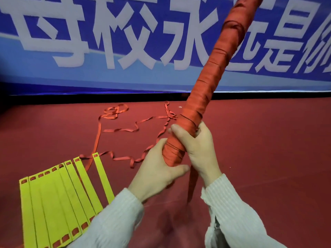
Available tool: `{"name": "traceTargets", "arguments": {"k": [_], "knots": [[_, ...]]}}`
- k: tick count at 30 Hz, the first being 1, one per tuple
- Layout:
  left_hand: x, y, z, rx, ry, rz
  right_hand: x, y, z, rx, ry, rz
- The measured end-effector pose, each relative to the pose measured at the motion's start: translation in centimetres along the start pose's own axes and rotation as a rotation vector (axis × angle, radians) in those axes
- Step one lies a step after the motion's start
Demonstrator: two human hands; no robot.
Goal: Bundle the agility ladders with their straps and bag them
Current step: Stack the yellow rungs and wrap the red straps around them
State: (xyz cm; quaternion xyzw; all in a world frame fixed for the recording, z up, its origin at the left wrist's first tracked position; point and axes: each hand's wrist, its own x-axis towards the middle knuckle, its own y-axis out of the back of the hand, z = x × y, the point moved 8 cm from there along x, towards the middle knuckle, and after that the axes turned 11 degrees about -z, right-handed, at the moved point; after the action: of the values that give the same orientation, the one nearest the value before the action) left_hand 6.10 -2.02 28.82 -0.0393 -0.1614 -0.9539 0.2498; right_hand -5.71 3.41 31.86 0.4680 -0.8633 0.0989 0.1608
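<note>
Both hands, left hand (157,169) and right hand (195,145), grip a long strap-wrapped orange ladder bundle (211,76); yellow flat plastic rungs (59,190) and loose orange strap (114,129) lie unbundled on the floor; no bag visible.

Two bare hands, left (157,169) and right (195,145): no gloves, rings or watch visible. Long sleeves on both arms, left sleeve (107,221) and right sleeve (236,213): pale grey-white fabric with fine vertical ribbing or pinstripe. Cuffs ending right at the wrists, loose fit, some creasing along the forearms. Edge of the right cuff slightly ragged or folded, with a seam or opening running down the inner side. Nothing else of the body in view.
</note>
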Motion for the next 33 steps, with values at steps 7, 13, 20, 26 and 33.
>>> {"name": "traceTargets", "arguments": {"k": [7,13,20,26,33], "knots": [[0.1,-0.8,-1.0,-0.206,0.096,-0.182,0.3,0.8,-1.3,-0.128,0.042,-0.011],[-0.6,-3.2,-1.2,-0.647,0.139,-0.307,-0.3,-1.3,0.5,0.238,-0.092,-0.214],[0.3,0.6,-1.2,0.101,0.109,0.027,0.4,0.8,0.3,-0.188,-0.054,0.104],[-0.9,-2.5,-0.6,-0.633,0.11,-0.446,-0.3,-1.4,-0.3,0.197,-0.059,-0.181],[-0.1,-1.8,-1.5,-0.332,0.078,-0.202,0.1,-1.0,0.5,0.097,-0.06,-0.136]]}}
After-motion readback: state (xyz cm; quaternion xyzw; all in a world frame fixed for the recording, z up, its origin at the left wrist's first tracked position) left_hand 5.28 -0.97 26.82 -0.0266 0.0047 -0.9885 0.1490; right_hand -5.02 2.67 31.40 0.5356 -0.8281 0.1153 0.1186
